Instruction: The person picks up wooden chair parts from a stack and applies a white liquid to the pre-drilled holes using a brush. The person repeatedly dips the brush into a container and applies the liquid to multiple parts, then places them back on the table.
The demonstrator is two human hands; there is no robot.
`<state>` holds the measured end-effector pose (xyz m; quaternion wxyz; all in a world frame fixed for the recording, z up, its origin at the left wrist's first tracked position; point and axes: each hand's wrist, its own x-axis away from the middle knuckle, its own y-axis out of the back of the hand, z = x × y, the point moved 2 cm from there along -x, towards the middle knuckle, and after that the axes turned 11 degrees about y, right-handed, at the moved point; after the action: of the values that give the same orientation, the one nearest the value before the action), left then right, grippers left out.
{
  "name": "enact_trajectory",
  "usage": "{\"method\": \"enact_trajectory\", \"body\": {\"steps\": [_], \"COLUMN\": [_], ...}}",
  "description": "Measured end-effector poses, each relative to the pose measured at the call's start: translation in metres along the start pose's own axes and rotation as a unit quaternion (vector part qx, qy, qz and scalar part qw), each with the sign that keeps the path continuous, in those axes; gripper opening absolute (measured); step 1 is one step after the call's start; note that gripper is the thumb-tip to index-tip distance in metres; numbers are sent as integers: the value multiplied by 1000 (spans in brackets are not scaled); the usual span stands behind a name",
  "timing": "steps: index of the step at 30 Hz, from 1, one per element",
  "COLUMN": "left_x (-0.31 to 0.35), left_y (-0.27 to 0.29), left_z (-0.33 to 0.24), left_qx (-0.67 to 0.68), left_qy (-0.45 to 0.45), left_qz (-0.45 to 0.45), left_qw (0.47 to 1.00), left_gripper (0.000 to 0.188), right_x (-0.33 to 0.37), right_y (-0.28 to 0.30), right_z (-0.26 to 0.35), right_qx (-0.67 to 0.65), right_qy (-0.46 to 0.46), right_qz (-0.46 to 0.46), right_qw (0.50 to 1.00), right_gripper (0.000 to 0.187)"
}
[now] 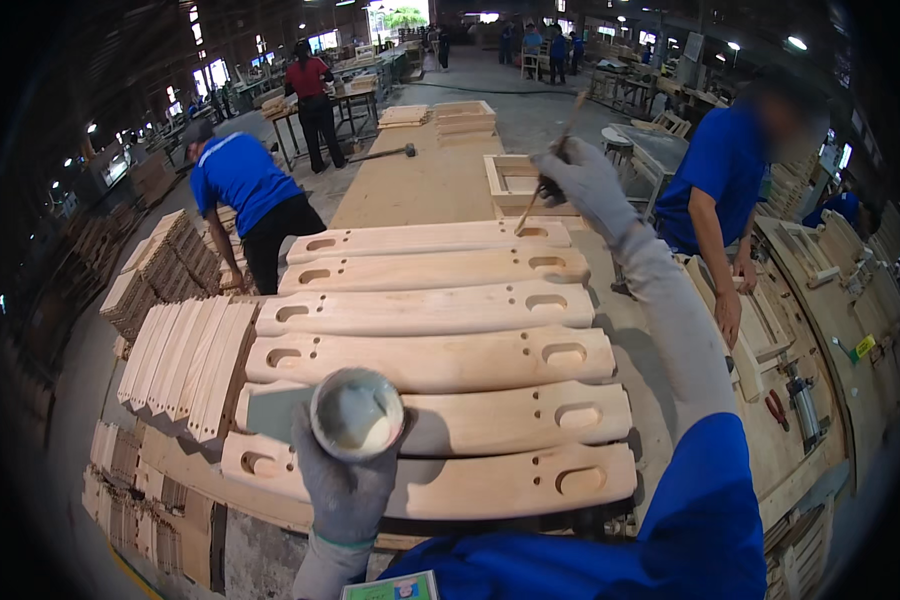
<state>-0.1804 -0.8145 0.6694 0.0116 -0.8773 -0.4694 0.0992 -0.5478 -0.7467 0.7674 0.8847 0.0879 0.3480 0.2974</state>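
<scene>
Nearest, the left hand, in a grey knitted glove, is clamped around a small round cup holding a pale, creamy paste, raised over the second-nearest plank. Below it six shaped wooden planks lie side by side across the bench, each pale, smooth-sanded, with rounded ends, an oval slot near either end and small drilled holes beside them. The slots of the five nearer planks look bare and dry, though the paste is too pale to be sure. Farther out, the right hand, also gloved, is closed on a thin stick brush whose tip sits at the right-hand slot of the farthest plank. So, judging by this, the coating stands at the farthest plank, with the nearer slots seemingly left. Left of the bench, stacked slats stand on edge.
</scene>
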Motion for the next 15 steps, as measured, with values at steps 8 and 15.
{"method": "enact_trajectory", "body": {"steps": [8, 15], "left_x": [-2, -3], "left_y": [8, 8], "left_z": [12, 13], "left_qx": [486, 491], "left_qy": [263, 271], "left_qz": [-24, -55], "left_qw": [833, 826], "left_gripper": [43, 44], "right_x": [-62, -63], "right_y": [-42, -57], "right_z": [-79, -98], "right_qx": [164, 128], "right_qy": [5, -53], "right_qz": [77, 102], "right_qw": [983, 985], "right_gripper": [40, 40]}}
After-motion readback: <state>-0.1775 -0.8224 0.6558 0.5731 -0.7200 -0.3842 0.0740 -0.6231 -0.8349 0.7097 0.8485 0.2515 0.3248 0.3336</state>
